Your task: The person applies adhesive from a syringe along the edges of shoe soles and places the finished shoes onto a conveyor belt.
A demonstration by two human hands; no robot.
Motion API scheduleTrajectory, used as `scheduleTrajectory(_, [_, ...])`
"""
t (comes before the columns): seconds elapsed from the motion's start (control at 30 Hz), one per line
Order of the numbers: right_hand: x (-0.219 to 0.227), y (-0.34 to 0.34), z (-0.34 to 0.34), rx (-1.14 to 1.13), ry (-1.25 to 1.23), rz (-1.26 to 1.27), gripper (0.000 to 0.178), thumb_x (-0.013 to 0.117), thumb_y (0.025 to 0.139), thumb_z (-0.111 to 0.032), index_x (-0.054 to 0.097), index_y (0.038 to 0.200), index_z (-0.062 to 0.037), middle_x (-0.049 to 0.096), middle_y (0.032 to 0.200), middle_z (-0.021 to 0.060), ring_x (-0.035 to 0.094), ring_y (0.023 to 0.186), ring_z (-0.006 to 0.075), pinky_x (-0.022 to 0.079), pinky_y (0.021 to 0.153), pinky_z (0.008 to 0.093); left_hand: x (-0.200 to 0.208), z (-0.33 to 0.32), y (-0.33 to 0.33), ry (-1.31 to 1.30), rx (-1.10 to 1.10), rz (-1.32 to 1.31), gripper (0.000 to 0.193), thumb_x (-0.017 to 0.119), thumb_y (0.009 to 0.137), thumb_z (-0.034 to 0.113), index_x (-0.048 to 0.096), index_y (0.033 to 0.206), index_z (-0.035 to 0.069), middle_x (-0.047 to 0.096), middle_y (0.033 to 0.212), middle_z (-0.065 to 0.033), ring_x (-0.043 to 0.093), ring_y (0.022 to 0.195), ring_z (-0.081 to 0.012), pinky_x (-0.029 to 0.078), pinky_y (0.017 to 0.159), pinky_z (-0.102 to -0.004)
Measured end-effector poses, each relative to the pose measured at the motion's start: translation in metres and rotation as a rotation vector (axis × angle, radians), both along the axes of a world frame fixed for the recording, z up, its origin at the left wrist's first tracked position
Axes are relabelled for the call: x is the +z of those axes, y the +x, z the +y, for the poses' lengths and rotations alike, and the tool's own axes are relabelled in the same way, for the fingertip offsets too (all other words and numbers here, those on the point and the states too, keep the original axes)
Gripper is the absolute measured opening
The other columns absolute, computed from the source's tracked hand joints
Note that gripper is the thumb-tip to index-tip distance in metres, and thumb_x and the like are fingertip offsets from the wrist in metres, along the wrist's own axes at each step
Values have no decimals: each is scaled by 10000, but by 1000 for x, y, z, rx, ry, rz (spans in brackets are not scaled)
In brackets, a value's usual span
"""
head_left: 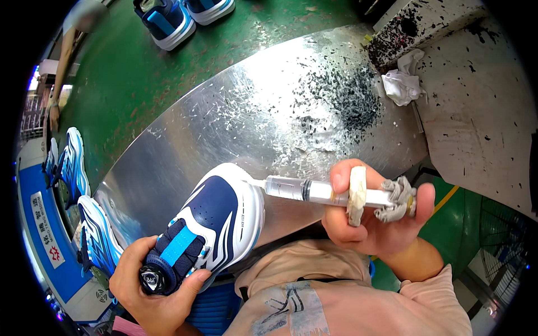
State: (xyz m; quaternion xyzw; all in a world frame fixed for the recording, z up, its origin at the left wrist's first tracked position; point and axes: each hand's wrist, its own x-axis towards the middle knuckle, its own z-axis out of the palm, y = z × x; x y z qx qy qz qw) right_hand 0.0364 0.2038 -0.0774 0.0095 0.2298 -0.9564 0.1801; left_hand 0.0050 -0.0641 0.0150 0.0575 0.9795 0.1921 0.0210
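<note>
My left hand (162,297) is closed around the heel and collar end of a navy, white and bright blue sneaker (216,215). The shoe has a round black dial on its tongue, and its toe points up and to the right. In my right hand (364,224) is a plastic syringe (288,188), with wrapped padding on its flange and on its plunger end. The syringe's tip reaches the white edge of the sole at the toe; whether it touches or hovers just off it, I cannot tell.
A scratched metal table (224,117) with black and white specks spreads ahead. A crumpled white cloth (402,84) lies at a stained panel on the right. More sneakers (98,229) sit at left on a blue and white machine (47,229); others (168,25) stand on the green surface. Another person's arm (61,73) shows far left.
</note>
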Motion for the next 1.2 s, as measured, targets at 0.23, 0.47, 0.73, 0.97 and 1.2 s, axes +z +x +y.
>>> scheduleTrajectory(0.23, [26, 5, 8, 96, 338, -87, 1098, 540, 612, -865, 370, 1236, 22, 467, 739, 18, 431, 653, 83, 332, 552, 211, -1, -12, -15, 70, -49, 62, 539, 881, 468, 219, 643, 891, -14, 642, 802, -120, 625, 705, -224, 492, 714, -310])
scheduleTrajectory(0.47, [-1, -9, 32, -372, 1243, 408, 894, 815, 667, -507, 399, 1263, 14, 578, 872, 61, 562, 727, 132, 461, 605, 246, -5, -76, -202, 254, 132, 305, 486, 807, 706, 274, 629, 1010, -61, 663, 904, -107, 610, 780, -148, 484, 739, -260])
scheduleTrajectory(0.73, [1, -8, 30, -249, 2041, 867, 704, 779, 680, -493, 509, 1153, -47, 605, 1042, 224, 646, 828, 326, 533, 651, 341, -68, -69, -334, 326, 171, 178, 834, 753, 715, 451, 422, 1385, 78, 579, 1221, -221, 569, 1124, -301, 454, 938, -367])
scheduleTrajectory(0.97, [17, 3, 31, -123, 830, 36, 850, 779, 733, -480, 342, 1288, -7, 553, 905, 71, 539, 774, 133, 462, 668, 262, -44, -347, -289, -485, 571, 350, 870, 769, 679, 414, 410, 1373, 32, 552, 1279, -217, 566, 1148, -320, 434, 973, -399])
scheduleTrajectory(1.2, [28, -7, 37, -240, 626, -152, 799, 573, 780, -704, 397, 1238, -73, 555, 810, 90, 525, 618, 135, 357, 479, 233, -59, -346, -229, 32, 729, -90, 576, 785, 592, 134, 582, 1101, -44, 665, 1010, -163, 659, 863, -268, 504, 804, -342])
